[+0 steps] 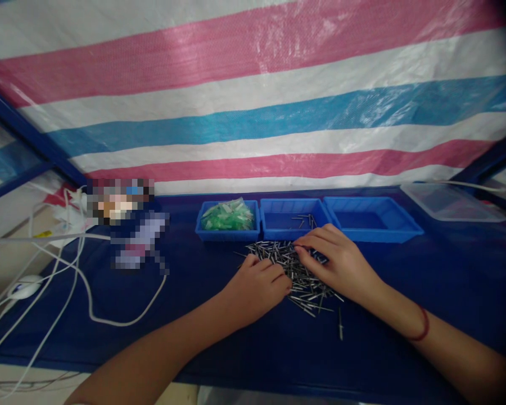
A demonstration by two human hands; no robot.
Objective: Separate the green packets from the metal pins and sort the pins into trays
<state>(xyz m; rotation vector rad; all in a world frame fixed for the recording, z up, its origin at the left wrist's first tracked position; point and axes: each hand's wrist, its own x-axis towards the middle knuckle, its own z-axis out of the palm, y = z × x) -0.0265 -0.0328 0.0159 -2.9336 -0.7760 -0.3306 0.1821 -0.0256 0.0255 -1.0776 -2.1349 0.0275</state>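
A loose heap of metal blind rivets (310,284) lies on the dark blue tabletop. My left hand (259,284) rests at the heap's left side with its fingers curled in; what they hold, if anything, is hidden. Over the upper right of the heap, my right hand (337,259) has thumb and forefinger drawn together in a pinch. Whatever is between those fingertips is too small to make out. One single rivet (341,325) lies apart, below the heap. Behind my hands, a few rivets lie in the middle blue bin (274,226).
The left blue bin (199,225) holds green plastic packets (227,216). A third blue bin (375,233) stands at right, near a clear plastic lid (451,202). White cables (109,322) loop across the table's left side. Striped sheeting (253,124) hangs behind.
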